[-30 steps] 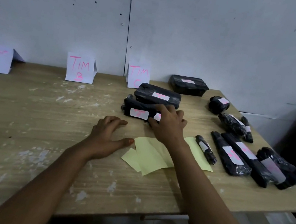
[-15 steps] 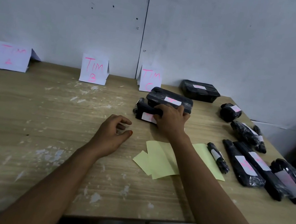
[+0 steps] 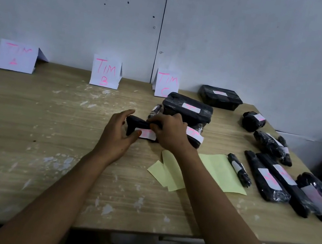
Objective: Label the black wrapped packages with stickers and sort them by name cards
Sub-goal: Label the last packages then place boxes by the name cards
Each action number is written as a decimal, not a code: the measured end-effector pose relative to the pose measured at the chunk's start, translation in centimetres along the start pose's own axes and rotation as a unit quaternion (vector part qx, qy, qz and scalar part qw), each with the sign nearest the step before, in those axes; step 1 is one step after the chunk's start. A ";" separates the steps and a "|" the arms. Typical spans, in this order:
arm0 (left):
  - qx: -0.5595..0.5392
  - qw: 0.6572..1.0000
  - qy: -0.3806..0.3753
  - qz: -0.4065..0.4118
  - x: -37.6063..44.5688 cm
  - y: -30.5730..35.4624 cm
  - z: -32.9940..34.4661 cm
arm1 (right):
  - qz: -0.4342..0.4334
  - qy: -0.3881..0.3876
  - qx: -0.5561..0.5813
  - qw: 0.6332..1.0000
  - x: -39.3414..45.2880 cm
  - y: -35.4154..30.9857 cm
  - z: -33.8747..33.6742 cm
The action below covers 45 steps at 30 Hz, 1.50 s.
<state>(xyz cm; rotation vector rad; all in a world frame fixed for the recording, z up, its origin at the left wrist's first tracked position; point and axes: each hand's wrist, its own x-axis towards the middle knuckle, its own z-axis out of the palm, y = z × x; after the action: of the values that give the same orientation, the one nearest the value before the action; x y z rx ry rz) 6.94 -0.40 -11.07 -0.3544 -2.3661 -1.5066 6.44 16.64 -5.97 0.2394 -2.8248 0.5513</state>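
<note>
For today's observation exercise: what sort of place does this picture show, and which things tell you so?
Probably a plain workroom set up for sorting, not a home or shop. A worn wooden table stands against a bare wall, folded name cards mark sections, and black wrapped packages with stickers lie in groups.

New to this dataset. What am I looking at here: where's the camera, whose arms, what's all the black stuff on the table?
One head-worn camera looks down at a person's bare arms; no robot. The wooden table carries three name cards: TIM A, TIM B, TIM C. The black things are wrapped packages with white stickers, mostly on the right, such as the long package. Yellow backing sheets lie near the front. The left hand and right hand both grip one small labelled package in front of TIM C.
</note>
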 end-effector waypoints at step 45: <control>0.291 0.919 0.113 -0.241 12.9 -11.2 -12.2 | 0.009 -0.048 0.067 0.997 14.6 -13.3 15.1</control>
<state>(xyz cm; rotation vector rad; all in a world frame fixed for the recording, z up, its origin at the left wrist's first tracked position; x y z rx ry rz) -7.53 -15.63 -10.56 0.5476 -2.6635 -0.8479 -7.96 -3.04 -10.83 0.2728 -2.8885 0.7526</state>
